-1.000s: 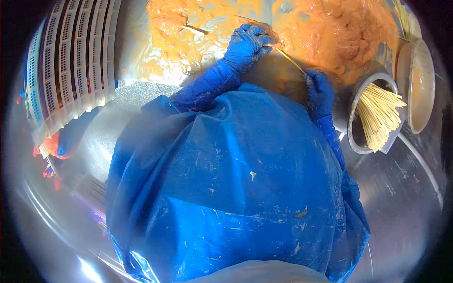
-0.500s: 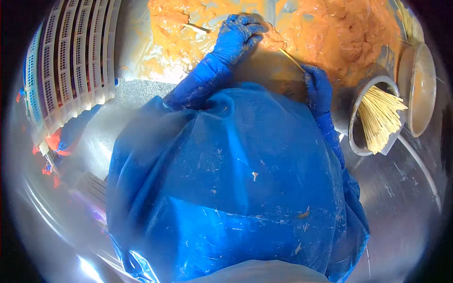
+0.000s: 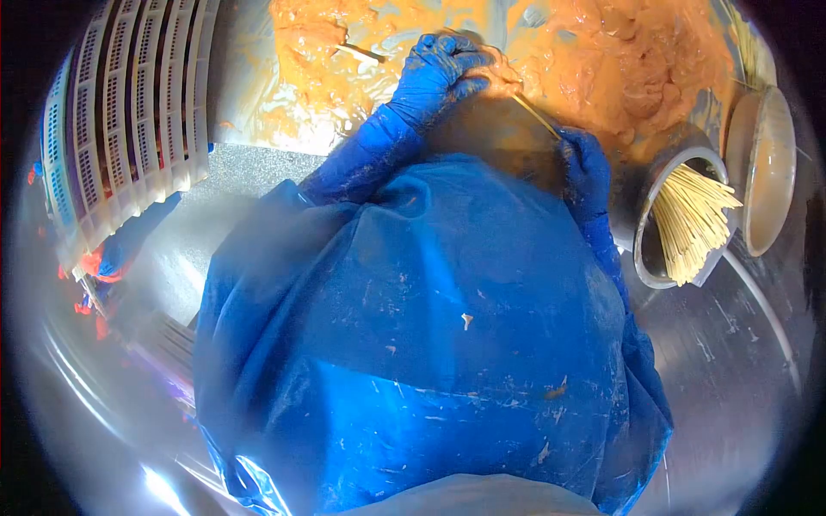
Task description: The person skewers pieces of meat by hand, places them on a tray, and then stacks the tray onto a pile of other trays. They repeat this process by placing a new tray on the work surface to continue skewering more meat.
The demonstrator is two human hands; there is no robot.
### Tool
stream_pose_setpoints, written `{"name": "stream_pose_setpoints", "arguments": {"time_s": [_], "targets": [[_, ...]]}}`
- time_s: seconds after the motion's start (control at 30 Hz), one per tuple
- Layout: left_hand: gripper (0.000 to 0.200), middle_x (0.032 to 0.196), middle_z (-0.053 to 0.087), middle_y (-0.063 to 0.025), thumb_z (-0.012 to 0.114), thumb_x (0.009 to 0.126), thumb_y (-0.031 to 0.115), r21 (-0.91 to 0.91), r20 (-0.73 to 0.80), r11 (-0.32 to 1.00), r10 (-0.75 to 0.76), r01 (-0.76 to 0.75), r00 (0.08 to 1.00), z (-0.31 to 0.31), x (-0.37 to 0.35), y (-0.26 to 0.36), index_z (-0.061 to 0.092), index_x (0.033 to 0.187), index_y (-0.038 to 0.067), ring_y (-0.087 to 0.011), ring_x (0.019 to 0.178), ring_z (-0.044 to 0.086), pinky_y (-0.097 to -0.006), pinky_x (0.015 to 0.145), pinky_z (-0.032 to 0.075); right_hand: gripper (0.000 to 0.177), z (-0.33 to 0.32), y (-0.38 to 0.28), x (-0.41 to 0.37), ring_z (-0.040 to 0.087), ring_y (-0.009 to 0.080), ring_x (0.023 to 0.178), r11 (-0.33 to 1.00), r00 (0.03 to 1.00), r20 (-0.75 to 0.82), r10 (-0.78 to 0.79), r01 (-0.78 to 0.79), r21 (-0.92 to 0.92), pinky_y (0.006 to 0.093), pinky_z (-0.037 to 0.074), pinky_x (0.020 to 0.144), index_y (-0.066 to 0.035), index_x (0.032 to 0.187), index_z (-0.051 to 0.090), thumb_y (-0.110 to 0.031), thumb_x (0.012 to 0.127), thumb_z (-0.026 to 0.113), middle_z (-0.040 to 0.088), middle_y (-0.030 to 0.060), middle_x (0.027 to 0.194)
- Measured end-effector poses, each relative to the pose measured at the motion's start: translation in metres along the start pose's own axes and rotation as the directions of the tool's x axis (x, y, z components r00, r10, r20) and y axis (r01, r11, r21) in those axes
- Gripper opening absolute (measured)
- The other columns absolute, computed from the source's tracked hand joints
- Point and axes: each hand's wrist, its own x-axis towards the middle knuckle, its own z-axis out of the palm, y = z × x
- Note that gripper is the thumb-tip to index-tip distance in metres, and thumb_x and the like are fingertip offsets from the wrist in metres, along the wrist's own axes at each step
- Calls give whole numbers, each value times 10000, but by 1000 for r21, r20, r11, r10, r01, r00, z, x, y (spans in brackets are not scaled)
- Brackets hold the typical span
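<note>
My left hand (image 3: 437,76), in a blue glove, has its fingers closed on a piece of orange-coated raw meat (image 3: 501,77). A thin wooden skewer (image 3: 538,113) runs from this meat down to my right hand (image 3: 587,172). That hand, gloved in blue too, pinches the skewer's lower end. How far the stick goes into the meat is hidden. Beyond my right hand lies a large heap of coated meat (image 3: 637,69). More meat (image 3: 305,43) is spread left of my left hand, with a short stick (image 3: 361,53) poking out of it.
On the right, a tilted round container (image 3: 641,245) holds many wooden skewers (image 3: 693,219). Another round vessel (image 3: 770,172) stands beside it. Stacked perforated plastic crates (image 3: 129,103) rise at the left. A blue apron (image 3: 430,327) covers my front, close to the table edge.
Both hands have shifted slightly toward me and to the right, carrying the meat and skewer along. More of the meat shows beside my left fingers.
</note>
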Motion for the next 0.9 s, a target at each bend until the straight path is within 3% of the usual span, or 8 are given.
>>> {"name": "stream_pose_setpoints", "arguments": {"time_s": [0.07,0.13,0.43,0.57,0.63,0.9], "targets": [[365,1073,626,-85,746,721,285,11,-37,1000,20,-19,999,-2,1,3,706,1067,177,-318,1009,539,-425,924,438,171,-2,3,-2,611,225,969,1000,1000,2,-6,6,-26,326,459,885,-28,1054,644,-50,903,568,641,117,1010],[372,1075,625,-86,750,717,290,34,-27,999,-1,2,1000,1,0,3,706,1068,176,-318,1014,539,-427,923,439,202,-2,2,-4,602,289,1023,999,999,12,36,-37,39,374,453,918,-58,1078,645,-112,924,525,633,146,1049],[401,1087,621,-87,758,705,323,76,-26,997,-2,3,1000,4,-2,2,704,1073,174,-323,1041,532,-432,925,440,203,-3,-13,3,600,298,1032,999,997,68,32,-32,-7,371,454,924,-57,1082,642,-102,916,533,633,147,1048],[424,1089,615,-89,753,708,350,76,-29,997,13,-11,999,5,-3,-1,696,1089,174,-321,1041,530,-435,923,440,208,-4,-8,5,602,300,1031,999,998,67,-22,25,-38,381,460,917,-62,1084,643,-102,914,530,635,145,1053],[428,1085,613,-88,752,711,354,87,-28,996,18,-15,999,6,-3,-2,694,1096,178,-319,1038,531,-435,920,441,203,-5,-8,5,609,258,944,992,996,32,-79,82,-96,334,462,855,-47,1070,650,-45,885,566,630,137,988],[449,1084,603,-82,749,719,370,109,-6,994,27,-26,1000,7,-5,-2,680,1132,207,-317,1038,526,-433,919,434,199,1,-15,10,613,255,946,998,998,58,-39,42,-49,336,468,850,-56,1073,652,-66,889,577,633,131,986]]}}
